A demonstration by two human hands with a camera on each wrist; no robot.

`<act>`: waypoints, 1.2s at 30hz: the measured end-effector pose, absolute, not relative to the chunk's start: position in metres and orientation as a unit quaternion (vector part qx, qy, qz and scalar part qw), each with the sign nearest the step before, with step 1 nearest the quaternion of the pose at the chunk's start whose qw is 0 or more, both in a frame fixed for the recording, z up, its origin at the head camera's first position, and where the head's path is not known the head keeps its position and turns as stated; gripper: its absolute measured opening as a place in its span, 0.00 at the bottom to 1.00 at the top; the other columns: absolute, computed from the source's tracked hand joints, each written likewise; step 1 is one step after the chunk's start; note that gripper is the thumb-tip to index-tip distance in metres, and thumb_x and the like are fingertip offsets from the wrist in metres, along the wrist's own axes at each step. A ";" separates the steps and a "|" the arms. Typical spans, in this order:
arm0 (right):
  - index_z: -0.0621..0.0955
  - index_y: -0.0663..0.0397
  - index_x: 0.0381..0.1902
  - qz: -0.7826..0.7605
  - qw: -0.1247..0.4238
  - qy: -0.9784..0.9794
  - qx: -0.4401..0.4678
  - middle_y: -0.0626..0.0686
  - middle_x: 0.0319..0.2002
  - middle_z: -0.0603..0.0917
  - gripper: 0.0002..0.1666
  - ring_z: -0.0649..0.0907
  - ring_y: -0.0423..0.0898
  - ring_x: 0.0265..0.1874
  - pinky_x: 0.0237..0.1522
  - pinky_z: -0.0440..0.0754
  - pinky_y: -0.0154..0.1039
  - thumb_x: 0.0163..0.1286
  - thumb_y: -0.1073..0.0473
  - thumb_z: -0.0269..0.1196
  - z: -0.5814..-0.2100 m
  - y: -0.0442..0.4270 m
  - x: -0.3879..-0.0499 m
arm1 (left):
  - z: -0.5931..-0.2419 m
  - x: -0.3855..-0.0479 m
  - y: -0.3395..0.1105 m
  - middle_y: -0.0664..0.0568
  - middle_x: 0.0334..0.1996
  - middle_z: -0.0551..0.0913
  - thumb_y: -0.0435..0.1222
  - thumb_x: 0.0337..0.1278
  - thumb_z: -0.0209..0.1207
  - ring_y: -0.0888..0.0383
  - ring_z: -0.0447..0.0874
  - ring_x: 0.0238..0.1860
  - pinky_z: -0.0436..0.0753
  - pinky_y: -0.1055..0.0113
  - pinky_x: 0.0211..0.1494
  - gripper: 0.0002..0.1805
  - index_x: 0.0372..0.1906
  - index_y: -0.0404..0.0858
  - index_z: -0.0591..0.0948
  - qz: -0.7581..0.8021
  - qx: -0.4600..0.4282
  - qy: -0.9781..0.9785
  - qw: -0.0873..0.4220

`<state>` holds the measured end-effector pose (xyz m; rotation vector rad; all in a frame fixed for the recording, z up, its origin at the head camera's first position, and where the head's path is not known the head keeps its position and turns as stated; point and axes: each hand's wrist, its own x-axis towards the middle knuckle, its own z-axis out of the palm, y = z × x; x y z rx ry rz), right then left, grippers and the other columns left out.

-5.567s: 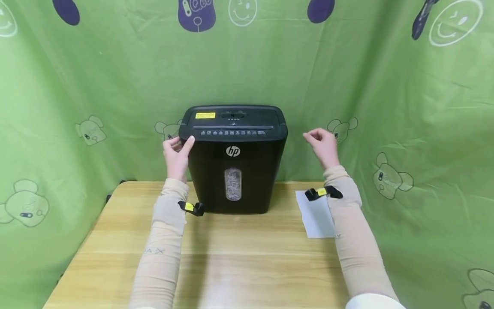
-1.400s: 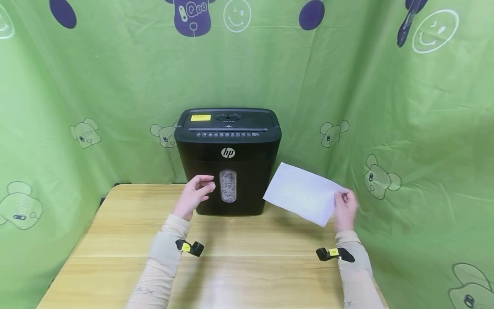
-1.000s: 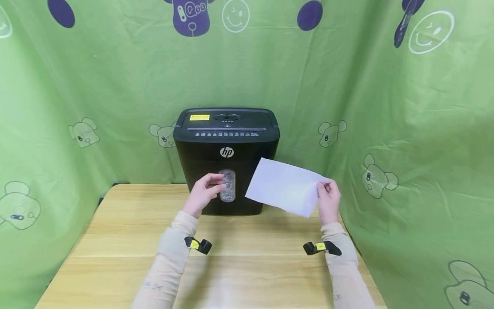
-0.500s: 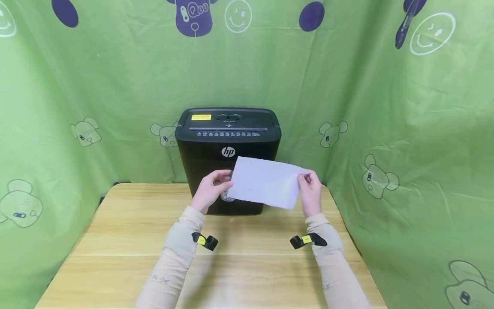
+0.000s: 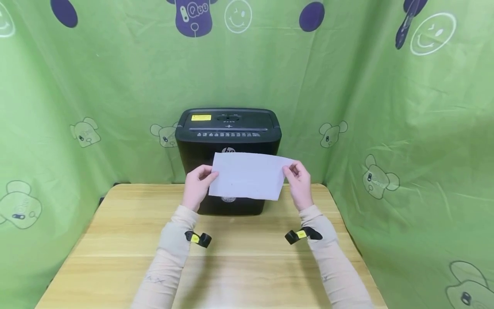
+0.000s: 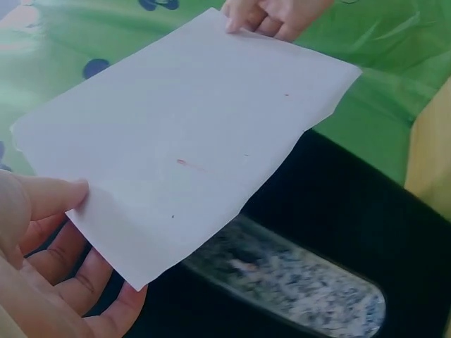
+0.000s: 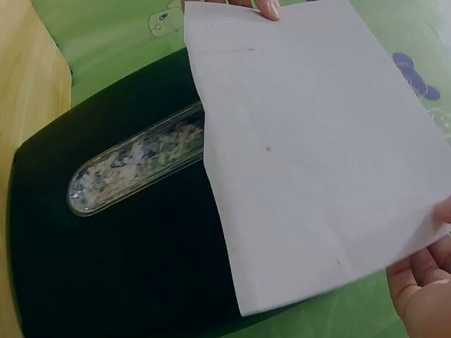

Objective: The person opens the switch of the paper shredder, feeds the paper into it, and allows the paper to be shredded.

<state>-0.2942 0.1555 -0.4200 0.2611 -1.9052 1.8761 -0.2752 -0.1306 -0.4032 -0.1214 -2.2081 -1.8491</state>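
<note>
A white sheet of paper (image 5: 247, 176) is stretched between both hands in front of the black HP paper shredder (image 5: 231, 208). My left hand (image 5: 196, 186) pinches its left edge, thumb on the near face and fingers behind, as the left wrist view also shows. At the upper right corner my right hand (image 5: 300, 184) pinches it between thumb and fingers. The sheet's lower edge is uneven, and small reddish specks mark the paper (image 6: 183, 134). It covers part of the HP logo and most of the shredder's window (image 7: 141, 165), behind which shredded paper shows. The feed slot (image 5: 228, 129) lies above the sheet's top edge.
The shredder stands at the back of a wooden table (image 5: 239, 266). A green patterned curtain (image 5: 127, 77) hangs behind it and along both sides. A yellow label (image 5: 201, 117) and a switch (image 5: 228, 117) are on the shredder's top.
The right hand picked up the paper from the table's right side and carried it left before the shredder. The left hand left the shredder's top edge and took hold of the paper's left edge.
</note>
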 end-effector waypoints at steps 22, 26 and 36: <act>0.79 0.75 0.41 0.564 0.192 -0.783 0.179 0.44 0.30 0.81 0.11 0.79 0.32 0.30 0.38 0.78 0.23 0.65 0.68 0.63 -0.326 0.142 -0.296 | -0.341 -0.288 -0.168 0.42 0.49 0.82 0.37 0.66 0.58 0.61 0.79 0.42 0.81 0.69 0.47 0.16 0.53 0.33 0.80 -0.654 -0.020 -0.743 0.143; 0.79 0.72 0.43 0.571 0.203 -0.775 0.178 0.45 0.33 0.84 0.13 0.80 0.31 0.33 0.42 0.79 0.25 0.66 0.64 0.64 -0.319 0.142 -0.316 | -0.322 -0.294 -0.170 0.49 0.45 0.82 0.37 0.65 0.59 0.62 0.79 0.43 0.81 0.68 0.49 0.16 0.52 0.33 0.79 -0.649 -0.032 -0.743 0.161; 0.79 0.70 0.43 0.581 0.239 -0.757 0.178 0.46 0.35 0.82 0.13 0.81 0.36 0.35 0.43 0.79 0.28 0.67 0.63 0.63 -0.284 0.131 -0.338 | -0.282 -0.313 -0.174 0.58 0.36 0.81 0.37 0.64 0.59 0.62 0.77 0.39 0.78 0.70 0.44 0.14 0.50 0.34 0.81 -0.647 -0.041 -0.733 0.205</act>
